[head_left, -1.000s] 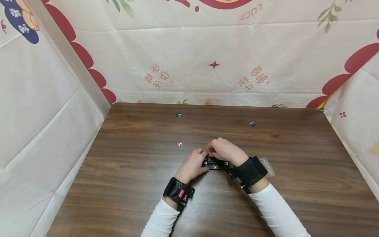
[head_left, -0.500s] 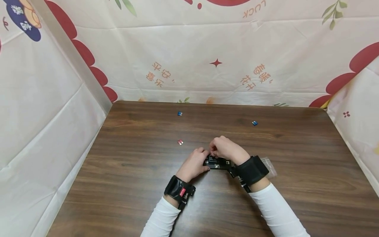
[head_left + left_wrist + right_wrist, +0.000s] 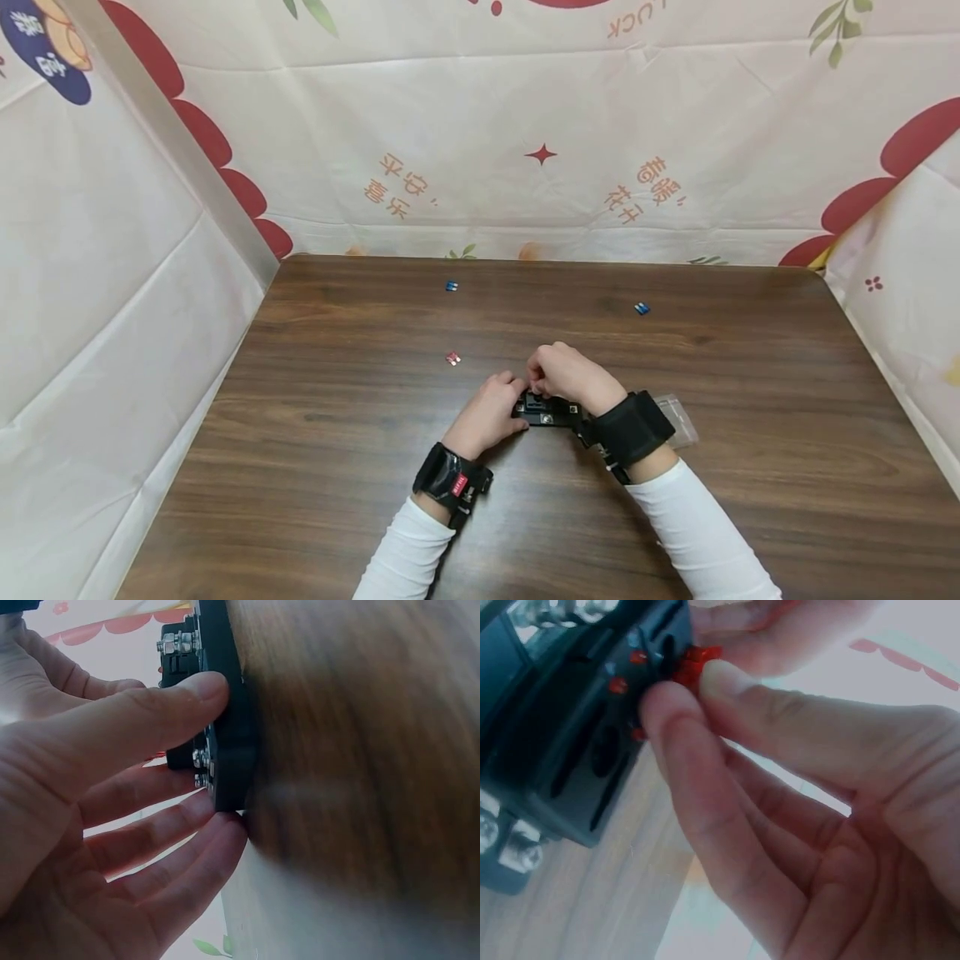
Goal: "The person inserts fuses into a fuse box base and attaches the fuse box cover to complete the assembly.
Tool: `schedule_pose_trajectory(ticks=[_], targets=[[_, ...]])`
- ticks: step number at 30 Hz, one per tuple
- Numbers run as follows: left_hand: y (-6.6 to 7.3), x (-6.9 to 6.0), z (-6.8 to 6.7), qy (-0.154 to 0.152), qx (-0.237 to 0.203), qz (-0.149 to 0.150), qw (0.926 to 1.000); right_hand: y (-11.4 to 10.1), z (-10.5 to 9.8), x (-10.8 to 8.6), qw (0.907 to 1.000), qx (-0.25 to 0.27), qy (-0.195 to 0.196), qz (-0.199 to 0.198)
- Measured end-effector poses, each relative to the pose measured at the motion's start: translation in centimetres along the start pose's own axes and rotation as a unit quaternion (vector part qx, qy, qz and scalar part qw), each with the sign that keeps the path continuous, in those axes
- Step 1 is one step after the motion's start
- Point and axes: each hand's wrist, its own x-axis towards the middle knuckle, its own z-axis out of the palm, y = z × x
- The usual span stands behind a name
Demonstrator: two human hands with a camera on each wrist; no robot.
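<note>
A black block with metal bolts (image 3: 551,412) lies on the table between both hands. My left hand (image 3: 487,417) grips its left end; in the left wrist view the thumb (image 3: 161,712) presses the near side and fingertips (image 3: 229,825) sit at the end edge. My right hand (image 3: 573,377) is over the block's far side. The right wrist view shows its thumb and index finger pinching a small red fuse (image 3: 692,666) against the block's face (image 3: 592,742), where small red dots show. How deep the fuse sits is hidden by the fingertips.
A red fuse (image 3: 453,358) lies left of the block on the brown table (image 3: 337,467). Two blue fuses (image 3: 452,286) (image 3: 642,308) lie farther back. A clear plastic case (image 3: 677,421) is partly behind the right wrist. Printed white cloth (image 3: 465,125) stands around the table.
The head view has shifted slightly. Both hands keep nearly the same places at the block, with no clear movement of the block itself.
</note>
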Motion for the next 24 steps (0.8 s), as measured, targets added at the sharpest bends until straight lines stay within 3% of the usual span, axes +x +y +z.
schedule_pose_trajectory(ticks=[7, 14, 21, 24], targets=[[0.1, 0.0, 0.0, 0.007, 0.001, 0.006, 1.0, 0.0, 0.1, -0.1, 0.9999, 0.003, 0.007, 0.01], [0.2, 0.1, -0.2, -0.015, -0.006, -0.012, 0.9998, 0.3, 0.3, -0.5, 0.9998, 0.017, 0.008, -0.003], [0.3, 0.0, -0.3, -0.023, -0.013, -0.015, 0.9995, 1.2, 0.2, -0.9, 0.9984, 0.02, 0.004, -0.052], [0.2, 0.1, -0.4, -0.021, -0.013, -0.013, 0.9996, 1.6, -0.2, -1.0, 0.9984, 0.019, 0.001, -0.054]])
